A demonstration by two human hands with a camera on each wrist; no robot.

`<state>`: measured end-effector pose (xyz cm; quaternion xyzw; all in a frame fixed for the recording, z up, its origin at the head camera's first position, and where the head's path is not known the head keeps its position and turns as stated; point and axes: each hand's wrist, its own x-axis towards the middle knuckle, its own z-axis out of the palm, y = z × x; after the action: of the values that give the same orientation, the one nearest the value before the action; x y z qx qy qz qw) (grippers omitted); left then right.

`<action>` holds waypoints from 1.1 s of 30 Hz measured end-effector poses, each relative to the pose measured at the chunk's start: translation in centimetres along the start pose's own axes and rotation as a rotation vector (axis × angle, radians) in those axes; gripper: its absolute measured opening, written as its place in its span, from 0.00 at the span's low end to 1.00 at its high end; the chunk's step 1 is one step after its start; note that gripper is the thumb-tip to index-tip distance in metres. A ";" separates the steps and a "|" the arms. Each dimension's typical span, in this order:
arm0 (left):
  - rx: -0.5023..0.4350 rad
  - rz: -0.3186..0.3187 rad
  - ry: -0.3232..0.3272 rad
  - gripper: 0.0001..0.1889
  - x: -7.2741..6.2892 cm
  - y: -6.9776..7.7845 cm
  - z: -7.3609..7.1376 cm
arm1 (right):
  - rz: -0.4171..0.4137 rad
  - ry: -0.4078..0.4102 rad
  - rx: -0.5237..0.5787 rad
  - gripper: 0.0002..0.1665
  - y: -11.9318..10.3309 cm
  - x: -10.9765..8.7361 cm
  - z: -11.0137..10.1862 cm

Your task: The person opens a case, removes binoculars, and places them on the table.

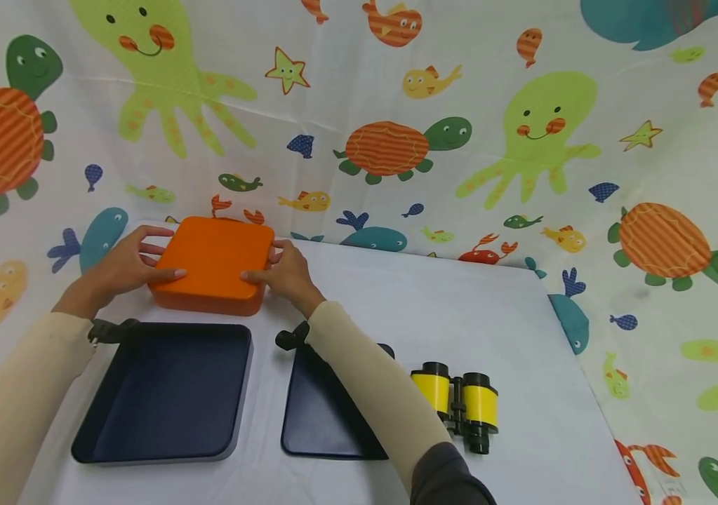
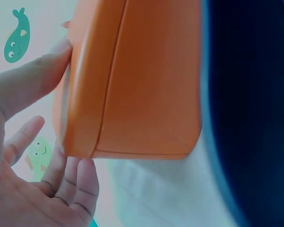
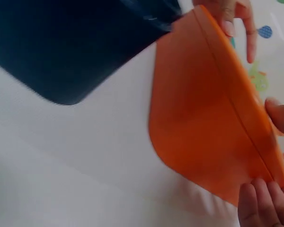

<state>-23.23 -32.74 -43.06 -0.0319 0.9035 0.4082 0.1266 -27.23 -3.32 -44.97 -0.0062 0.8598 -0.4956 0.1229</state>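
Left hand (image 1: 125, 266) and right hand (image 1: 287, 277) grip the orange box (image 1: 213, 263) from opposite sides. Each hand pinches it, thumb on the top face and fingertips against the side; in the left wrist view, one finger stands apart from the wall. This opposed hold probably keeps the box steady and shares its weight evenly. A seam (image 2: 111, 71) runs along the wall just below the top face, which suggests a lid seated on a body; the right fingertips (image 3: 259, 196) lie close to this line, a position that would suit control of the lid edge. The box is closed and located at the far left of the white table (image 1: 535, 351), directly behind the dark open tray (image 1: 169, 396). Whether its base touches the table cannot be told. The tray lies open side up, presumably to leave its cavity accessible. A flat dark panel (image 1: 323, 414) lies to the right of the tray, apart from it and partly hidden by the right forearm; it may be the tray's cover. Yellow binoculars (image 1: 480, 403) rest farther right, well apart from the box, likely to avoid obstructing either hand.
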 end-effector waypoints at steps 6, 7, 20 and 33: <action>0.002 -0.044 -0.045 0.65 -0.1 -0.2 -0.4 | 0.065 -0.042 0.077 0.48 -0.5 0.2 -0.3; 0.000 -0.050 -0.049 0.65 -0.1 -0.2 -0.4 | 0.077 -0.047 0.083 0.48 -0.6 0.2 -0.3; -0.059 -0.083 -0.027 0.65 0.2 -0.1 -0.5 | 0.150 -0.024 0.136 0.39 -1.4 0.5 -0.1; -0.079 -0.093 -0.022 0.64 0.1 -0.2 -0.5 | 0.158 -0.074 0.314 0.31 -1.2 0.9 0.2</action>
<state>-23.43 -33.27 -42.89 -0.0742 0.8827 0.4377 0.1540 -28.23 -4.25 -44.27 0.0622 0.7646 -0.6119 0.1925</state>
